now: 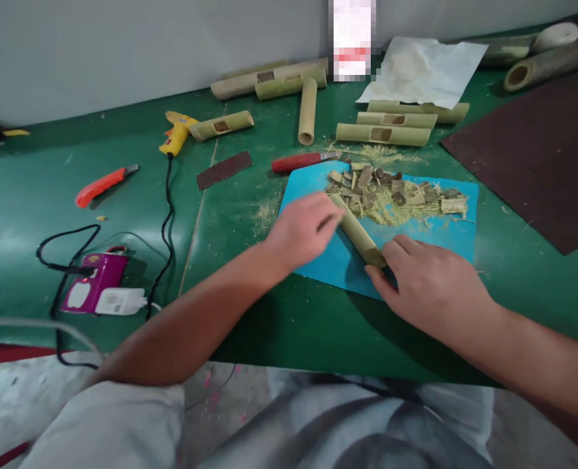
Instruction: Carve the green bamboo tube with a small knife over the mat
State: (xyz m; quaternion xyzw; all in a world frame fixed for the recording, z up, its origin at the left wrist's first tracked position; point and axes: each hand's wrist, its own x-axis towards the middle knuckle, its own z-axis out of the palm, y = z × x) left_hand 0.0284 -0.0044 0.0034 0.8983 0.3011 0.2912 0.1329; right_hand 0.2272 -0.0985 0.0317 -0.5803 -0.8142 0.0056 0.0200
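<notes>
A short bamboo tube point(360, 231) slants over a blue sheet point(330, 260) on the green table. My right hand point(430, 277) is closed around its near end, thumb below and fingers on top. At the far end my left hand point(305, 228) is curled, its fingertips against the tube; the inside of that hand is hidden. Just beyond the tube, bamboo chips point(364, 185) and pale shavings point(391, 212) lie heaped on the sheet. A red-handled knife or chisel point(298, 162) rests at the sheet's far left edge.
Notched bamboo tubes point(381, 135) lie at the back, near a white paper point(416, 68). To the left are a yellow glue gun point(178, 132), a red utility knife point(103, 185), a brown strip point(224, 170) and a purple power strip point(96, 280) with cords. A dark brown sheet point(537, 163) lies right.
</notes>
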